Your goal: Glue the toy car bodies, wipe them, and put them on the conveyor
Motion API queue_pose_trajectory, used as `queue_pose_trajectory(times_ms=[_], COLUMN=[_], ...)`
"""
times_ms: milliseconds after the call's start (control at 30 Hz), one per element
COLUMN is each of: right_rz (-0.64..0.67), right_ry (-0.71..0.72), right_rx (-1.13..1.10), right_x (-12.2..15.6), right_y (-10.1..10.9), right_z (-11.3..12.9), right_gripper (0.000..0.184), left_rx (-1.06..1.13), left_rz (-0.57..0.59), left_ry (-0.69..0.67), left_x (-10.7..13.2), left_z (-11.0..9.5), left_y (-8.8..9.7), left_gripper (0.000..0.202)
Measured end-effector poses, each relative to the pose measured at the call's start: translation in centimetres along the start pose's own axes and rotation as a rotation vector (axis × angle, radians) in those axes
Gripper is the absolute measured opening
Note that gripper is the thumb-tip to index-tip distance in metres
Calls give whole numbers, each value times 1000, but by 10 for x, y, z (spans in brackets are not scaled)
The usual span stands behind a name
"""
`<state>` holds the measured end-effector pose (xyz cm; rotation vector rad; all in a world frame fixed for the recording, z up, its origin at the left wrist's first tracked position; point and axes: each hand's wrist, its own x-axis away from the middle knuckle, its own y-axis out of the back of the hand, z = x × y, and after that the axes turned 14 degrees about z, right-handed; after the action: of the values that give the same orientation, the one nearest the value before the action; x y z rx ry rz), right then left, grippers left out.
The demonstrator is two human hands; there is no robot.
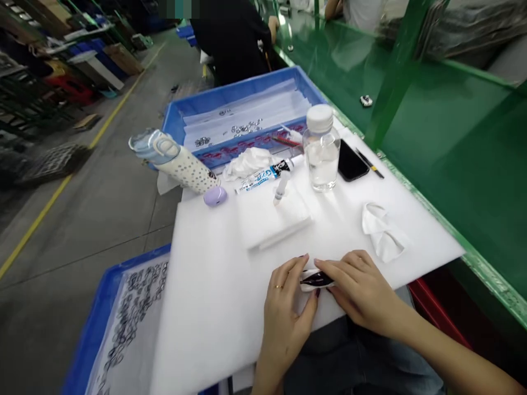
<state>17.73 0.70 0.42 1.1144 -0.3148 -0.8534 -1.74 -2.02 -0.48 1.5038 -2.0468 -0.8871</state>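
Note:
Between the fingertips of both hands, close to the board's near edge, is a small white piece with a glossy black top (318,280); it resembles a toy car body, partly covered by fingers. My left hand (284,307) pinches its left end from above and below. At the other end, my right hand (358,285) grips it with thumb and fingers. Just beyond lies a white foam pad (263,219) with a small clear tube with a nozzle (281,189) on it. A crumpled white tissue (382,233) rests on the white board (206,307), beyond my right hand.
Across the board stand a clear bottle (323,159), a black phone (352,162), a glue tube (263,176), a purple case (215,196) and a tilted dotted flask (185,164). Blue trays (173,123) hold small rings. A green bench (444,142) borders the right; a person (230,44) sits ahead.

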Motion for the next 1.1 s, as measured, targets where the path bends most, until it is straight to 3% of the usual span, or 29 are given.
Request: queue_pose_trajectory(times_ms=[100, 200, 300, 367, 467, 533, 667, 767, 900, 1100], right_rz=[-246, -464, -569, -559, -592, -489, -186, -63, -42, 43], right_ry=[-196, -480, -593, -612, -596, -537, -384, -400, -489, -449], right_rx=[110, 303, 393, 429, 324, 128, -84, -149, -167, -226], right_x=[31, 91, 146, 157, 120, 68, -43, -100, -132, -137], right_y=[27, 73, 118, 136, 134, 115, 71, 54, 46, 55], right_z=[-49, -139, -218, -240, -221, -190, -138, -122, -113, -111], right_gripper=[48, 54, 25, 28, 25, 13, 35, 40, 32, 30], left_rx=[-26, -71, -120, -154, -191, -179, -118, -110, -160, -177], left_rz=[-21, -5, -36, -56, -62, -88, -151, -147, -119, -237], left_ry=[28, 5, -38, -88, -157, -158, -125, -147, -210, -223], left_x=[1, 2, 2, 2, 0, 0, 1, 0, -3, -4], left_z=[2, 5, 11, 16, 21, 22, 22, 24, 28, 39], left_y=[-2, -6, -9, -10, -13, -17, -24, -23, -20, -33], left_gripper=[47, 37, 33, 33, 33, 32, 29, 29, 28, 27])
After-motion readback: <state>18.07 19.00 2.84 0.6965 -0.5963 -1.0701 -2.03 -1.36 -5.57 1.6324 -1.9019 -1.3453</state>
